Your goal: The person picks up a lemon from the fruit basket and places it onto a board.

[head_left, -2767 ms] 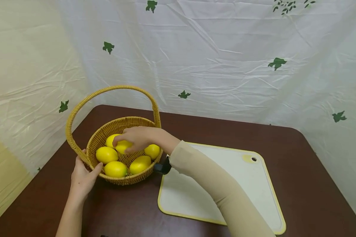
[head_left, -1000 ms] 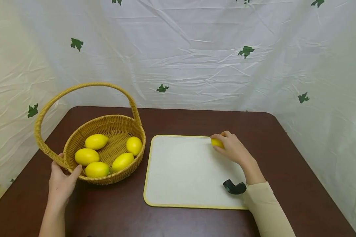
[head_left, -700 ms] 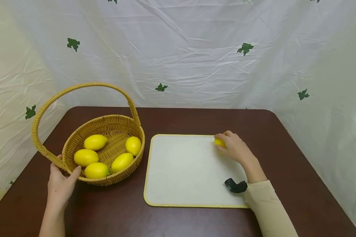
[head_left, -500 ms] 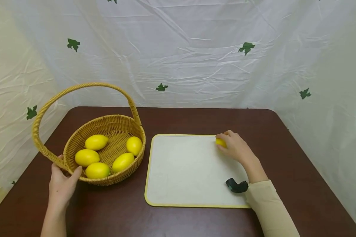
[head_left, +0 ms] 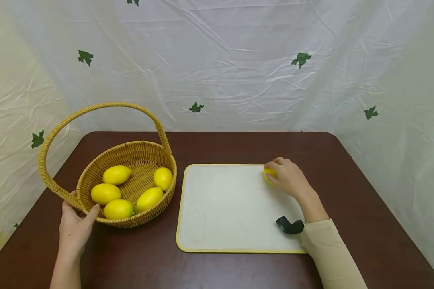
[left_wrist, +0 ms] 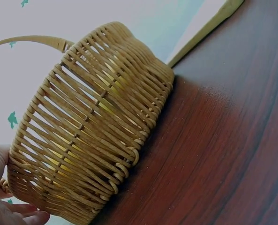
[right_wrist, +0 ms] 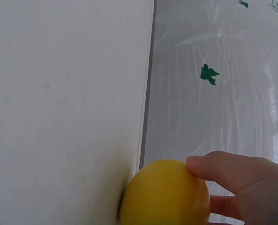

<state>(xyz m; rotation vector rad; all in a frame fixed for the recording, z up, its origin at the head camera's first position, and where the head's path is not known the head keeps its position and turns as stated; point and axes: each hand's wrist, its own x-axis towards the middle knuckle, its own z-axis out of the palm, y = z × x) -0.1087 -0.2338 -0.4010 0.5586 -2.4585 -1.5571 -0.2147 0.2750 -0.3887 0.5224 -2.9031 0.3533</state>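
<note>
My left hand (head_left: 75,228) grips the near left rim of a woven basket (head_left: 134,150) where the handle joins it, thumb on the near side. Several yellow lemons (head_left: 116,175) lie inside the basket. In the left wrist view the thumb and fingertips (left_wrist: 35,218) are at the edge of the wicker wall (left_wrist: 92,122). Over at the far right part of a white cutting board (head_left: 224,208), my right hand (head_left: 291,178) holds one lemon (head_left: 269,175) between thumb and fingers. In the right wrist view that lemon (right_wrist: 164,197) appears to touch the board's surface (right_wrist: 59,93).
A black curved device (head_left: 290,226) juts from the right sleeve (head_left: 329,249) above the board. Brown table (head_left: 137,261) surrounds the basket and board. White cloth (head_left: 217,60) with green leaf shapes hangs behind the table.
My right hand has gone from inside the basket to the board's far right part, carrying a lemon. Over the last second it barely moves. The left hand stays on the basket; the head view has shifted right.
</note>
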